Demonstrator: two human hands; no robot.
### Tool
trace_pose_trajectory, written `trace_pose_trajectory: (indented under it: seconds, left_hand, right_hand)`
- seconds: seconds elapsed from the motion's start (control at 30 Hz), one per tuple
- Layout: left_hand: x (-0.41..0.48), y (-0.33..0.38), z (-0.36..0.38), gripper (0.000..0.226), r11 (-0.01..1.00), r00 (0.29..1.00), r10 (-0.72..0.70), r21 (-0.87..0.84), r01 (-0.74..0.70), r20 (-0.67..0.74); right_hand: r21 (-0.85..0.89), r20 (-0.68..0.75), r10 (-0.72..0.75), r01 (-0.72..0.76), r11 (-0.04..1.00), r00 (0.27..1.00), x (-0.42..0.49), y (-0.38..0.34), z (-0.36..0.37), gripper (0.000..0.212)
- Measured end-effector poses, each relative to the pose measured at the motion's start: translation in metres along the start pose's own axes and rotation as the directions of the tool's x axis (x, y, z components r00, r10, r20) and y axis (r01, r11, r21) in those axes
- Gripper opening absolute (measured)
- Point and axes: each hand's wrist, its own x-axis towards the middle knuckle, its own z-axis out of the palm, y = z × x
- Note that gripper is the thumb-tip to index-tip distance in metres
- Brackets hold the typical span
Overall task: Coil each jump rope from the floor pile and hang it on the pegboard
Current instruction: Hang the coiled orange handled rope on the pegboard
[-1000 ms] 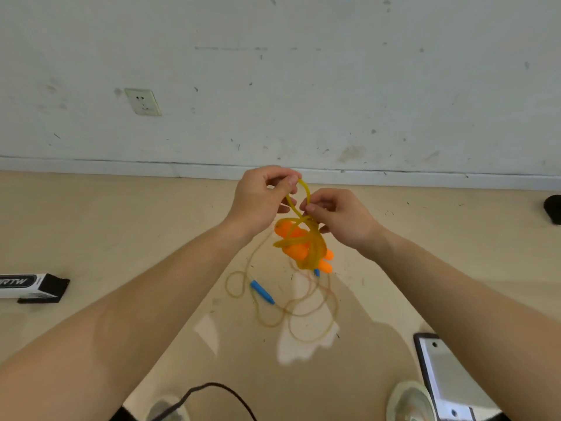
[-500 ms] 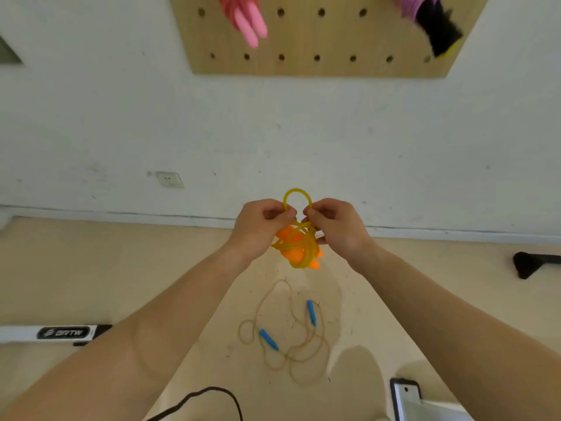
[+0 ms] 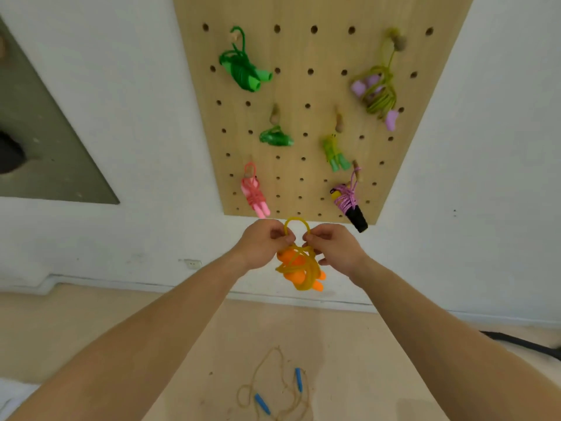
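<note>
- Below the pegboard [image 3: 303, 89], in front of the white wall [image 3: 136, 147], both hands were raised together at mid-frame.
- Left hand [image 3: 261, 243]: grip narrow, fingers curled, pinching the yellow cord of the orange jump rope [image 3: 299, 268] on the left side of its top loop [image 3: 297, 222].
- Right hand [image 3: 334, 249]: same grip, pinching the cord on the right side of that loop.
- Loop stood up between the two hands, just under the pegboard's lower edge and not on any peg.
- Rest of the orange jump rope hung below the hands as a coiled bundle, with cord wrapped round the orange handles, clear of the floor [image 3: 91, 329].
- Six coiled ropes hung on the pegboard:
  - dark green rope [image 3: 243, 69] top left
  - yellow-green rope with lilac handles [image 3: 376, 92] top right
  - small green rope [image 3: 275, 138] and light green rope [image 3: 334, 153] in the middle
  - pink rope [image 3: 255, 196] lower left
  - purple rope with a black handle [image 3: 349, 202] lower right
- Tan rope with blue handles [image 3: 273, 390] lay loose and uncoiled on the floor, between the forearms.
- Wall socket [image 3: 192, 264] sat low on the wall, left of the left hand.
- Black cable [image 3: 522, 343] lay on the floor at far right.
</note>
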Motion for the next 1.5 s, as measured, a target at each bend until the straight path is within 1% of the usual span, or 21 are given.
trace_pose_trajectory:
  seconds: [0.1,0.17,0.33,0.47,0.57,0.7,0.8,0.93,1.0,1.07,1.27,1.4,1.5]
  left_hand:
    - [0.000,0.034,-0.026,0.015,0.999,1.000,0.027,-0.026,-0.027,-0.013]
    - [0.000,0.054,-0.045,0.012,0.998,0.998,0.058,-0.007,-0.058,-0.033]
    - [0.002,0.102,-0.096,0.016,0.989,0.987,0.144,0.054,-0.140,-0.077]
    - [0.011,0.136,-0.138,0.020,0.972,0.967,0.222,0.108,-0.209,-0.123]
    - [0.019,0.158,-0.164,0.019,0.960,0.946,0.278,0.074,-0.269,-0.168]
    - [0.027,0.187,-0.194,0.023,0.950,0.911,0.310,0.057,-0.306,-0.273]
    - [0.042,0.213,-0.211,0.019,0.947,0.885,0.308,0.025,-0.320,-0.350]
    - [0.067,0.247,-0.228,0.010,0.932,0.829,0.301,-0.037,-0.359,-0.471]
    - [0.081,0.261,-0.234,0.010,0.924,0.792,0.301,-0.043,-0.380,-0.532]
    - [0.099,0.275,-0.240,0.004,0.916,0.767,0.272,-0.089,-0.392,-0.581]
    - [0.160,0.300,-0.254,0.017,0.937,0.704,0.170,-0.108,-0.333,-0.689]
    - [0.199,0.297,-0.263,0.019,0.952,0.699,0.107,-0.129,-0.277,-0.707]
    - [0.223,0.291,-0.268,0.021,0.963,0.694,0.082,-0.124,-0.241,-0.715]
  right_hand:
    - [0.003,-0.022,-0.043,0.043,0.999,0.999,-0.005,-0.045,-0.012,0.013]
    - [-0.013,-0.046,-0.077,0.076,0.997,0.996,-0.008,-0.072,-0.016,0.014]
    - [-0.035,-0.125,-0.165,0.162,0.986,0.978,-0.012,-0.136,-0.021,0.016]
    - [-0.063,-0.212,-0.241,0.233,0.970,0.947,-0.007,-0.188,-0.024,0.015]
    - [-0.078,-0.277,-0.295,0.284,0.956,0.915,0.001,-0.224,-0.027,0.011]
    - [-0.110,-0.319,-0.363,0.346,0.932,0.876,0.013,-0.268,-0.031,0.014]
    - [-0.110,-0.348,-0.386,0.372,0.922,0.854,0.028,-0.295,-0.040,0.013]
    - [-0.054,-0.385,-0.408,0.421,0.905,0.828,0.056,-0.333,-0.061,0.013]
    - [-0.030,-0.392,-0.406,0.429,0.903,0.826,0.072,-0.350,-0.074,0.014]
    - [0.004,-0.390,-0.394,0.429,0.903,0.832,0.088,-0.365,-0.085,0.014]
    - [0.066,-0.383,-0.371,0.426,0.903,0.846,0.147,-0.398,-0.107,0.013]
    - [0.073,-0.385,-0.337,0.392,0.917,0.859,0.183,-0.406,-0.108,0.011]
    - [0.059,-0.374,-0.330,0.377,0.924,0.867,0.204,-0.407,-0.107,0.014]
